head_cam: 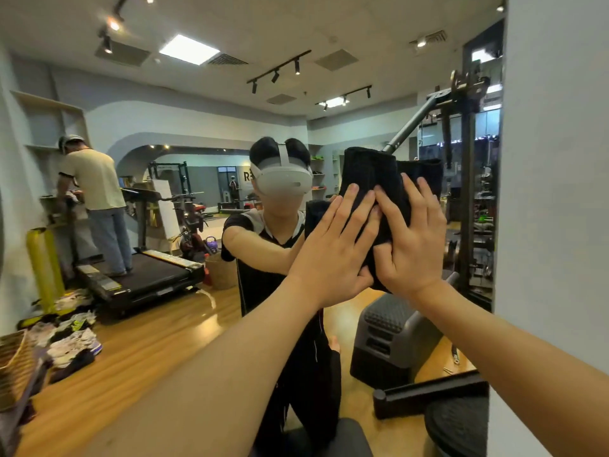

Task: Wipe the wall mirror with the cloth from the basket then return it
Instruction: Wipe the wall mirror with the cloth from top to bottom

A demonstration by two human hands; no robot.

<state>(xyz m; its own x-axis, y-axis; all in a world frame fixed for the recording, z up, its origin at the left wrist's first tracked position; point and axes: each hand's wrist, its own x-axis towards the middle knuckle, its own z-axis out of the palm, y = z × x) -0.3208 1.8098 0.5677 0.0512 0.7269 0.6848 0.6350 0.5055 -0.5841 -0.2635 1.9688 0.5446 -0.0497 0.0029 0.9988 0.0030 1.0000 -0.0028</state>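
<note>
The wall mirror (197, 127) fills most of the head view and ends at a grey wall on the right. A black cloth (370, 173) is spread flat against the glass right of centre, its top edge above my fingers. My left hand (336, 245) and my right hand (412, 239) both press on the cloth with flat, spread fingers, side by side and touching at the thumbs. My own reflection shows behind them. A woven basket (222, 270) appears in the reflection on the floor by the treadmill.
The grey wall (553, 192) borders the mirror on the right. Reflected are a treadmill (141, 275) with a person standing on it, a grey step platform (392, 338), gym machines and a pile of shoes (72, 341) on the wooden floor.
</note>
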